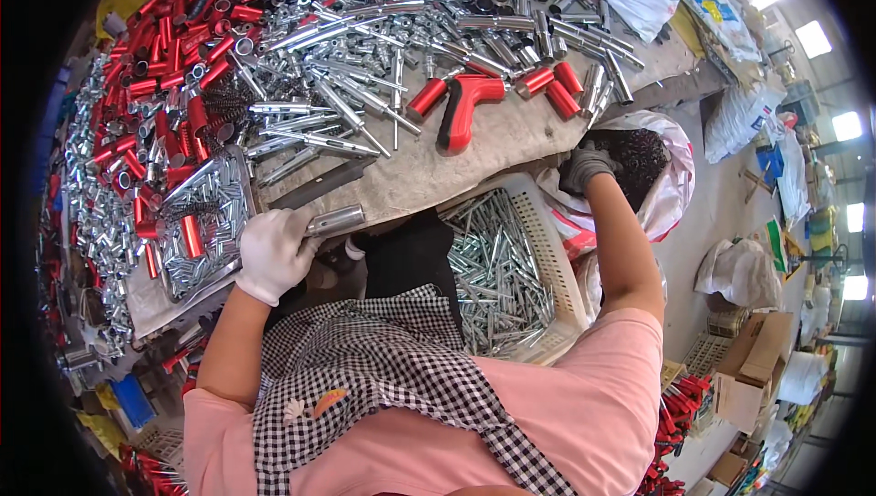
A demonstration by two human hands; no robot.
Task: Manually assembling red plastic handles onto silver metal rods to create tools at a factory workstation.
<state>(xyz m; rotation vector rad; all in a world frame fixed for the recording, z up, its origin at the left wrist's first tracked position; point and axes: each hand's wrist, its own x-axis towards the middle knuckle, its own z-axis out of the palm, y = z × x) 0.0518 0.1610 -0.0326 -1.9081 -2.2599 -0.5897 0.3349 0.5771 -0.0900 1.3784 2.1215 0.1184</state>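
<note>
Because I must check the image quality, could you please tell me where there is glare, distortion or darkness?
Head view: the bright panels at right are washed out; highlights streak the metal tube in the left hand; fisheye bending and blackness toward the rim; the right hand looks dark, its details unclear.

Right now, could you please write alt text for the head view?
A white-gloved left hand holds a silver tube; the grey-gloved right hand is at an open sack beside a table of red and silver parts.

Held tube [336, 220]: smooth, glossy metal; crate [550, 254]: matt plastic.
</note>
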